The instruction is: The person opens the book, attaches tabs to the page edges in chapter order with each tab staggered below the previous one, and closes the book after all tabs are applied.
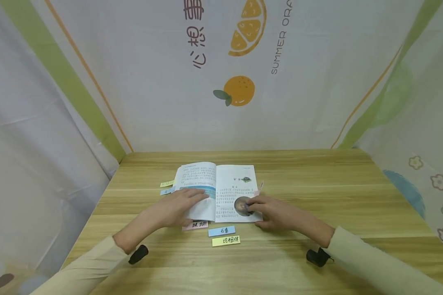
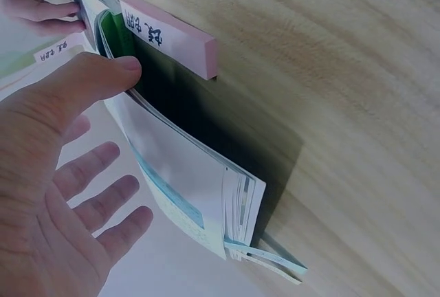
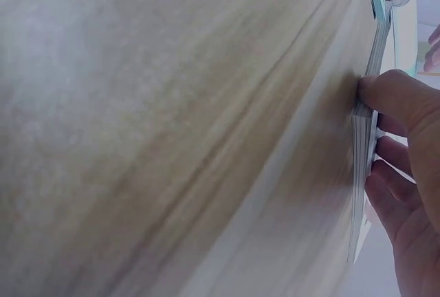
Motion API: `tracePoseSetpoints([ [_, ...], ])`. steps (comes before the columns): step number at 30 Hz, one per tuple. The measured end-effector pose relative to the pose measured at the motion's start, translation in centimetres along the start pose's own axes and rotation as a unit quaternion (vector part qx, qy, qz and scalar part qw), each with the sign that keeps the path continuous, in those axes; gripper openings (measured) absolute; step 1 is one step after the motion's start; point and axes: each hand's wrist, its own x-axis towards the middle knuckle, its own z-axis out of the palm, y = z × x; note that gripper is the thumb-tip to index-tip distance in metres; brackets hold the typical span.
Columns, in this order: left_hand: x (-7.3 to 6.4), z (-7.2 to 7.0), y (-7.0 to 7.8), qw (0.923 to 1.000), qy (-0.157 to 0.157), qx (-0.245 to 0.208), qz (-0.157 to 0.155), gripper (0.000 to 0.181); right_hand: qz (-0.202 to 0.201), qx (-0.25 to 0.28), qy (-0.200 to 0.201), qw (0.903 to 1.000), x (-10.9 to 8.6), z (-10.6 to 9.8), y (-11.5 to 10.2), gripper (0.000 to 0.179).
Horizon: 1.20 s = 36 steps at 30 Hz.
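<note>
An open book lies on the table with printed pages on both sides and a round picture on the right page. My left hand rests over the left page, fingers loosely spread, its thumb at the near edge. With bent fingers and thumb, my right hand grips the book's lower right corner; its thumb lies against the page edges. A pink tab sticks out beside that hand. By my left thumb lies a pink sticky-note pad with handwriting.
Blue and yellow sticky-note pads, both handwritten, lie just in front of the book on the wooden table. Yellow and blue tabs jut from its left side. A printed curtain hangs behind the table.
</note>
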Motion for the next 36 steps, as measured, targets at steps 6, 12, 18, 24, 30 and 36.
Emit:
tracePoseSetpoints([
  [6, -0.04, -0.28, 0.16, 1.0, 0.0, 0.0, -0.003, 0.081, 0.002, -0.003, 0.005, 1.0, -0.05, 0.05, -0.1, 0.044],
  [12, 0.02, -0.4, 0.15, 0.9999, 0.015, 0.003, 0.002, 0.081, 0.002, -0.003, 0.005, 1.0, -0.05, 0.05, -0.19, 0.044],
  [18, 0.03, -0.4, 0.23, 0.9999, 0.0, -0.008, -0.009, 0.082, 0.001, 0.001, 0.003, 1.0, 0.0, -0.05, -0.2, 0.041],
  [24, -0.02, -0.38, 0.25, 0.9998, -0.007, -0.009, -0.014, 0.083, -0.001, 0.005, 0.006, 1.0, 0.09, -0.13, -0.09, 0.038],
  [30, -0.09, -0.3, 0.2, 0.9999, -0.005, -0.006, -0.009, 0.083, -0.008, 0.002, 0.012, 0.9999, 0.08, -0.06, 0.05, 0.037],
  [36, -0.18, -0.3, 0.09, 0.9999, -0.005, -0.003, -0.01, 0.082, -0.008, 0.006, 0.012, 0.9999, 0.08, 0.0, 0.05, 0.037],
])
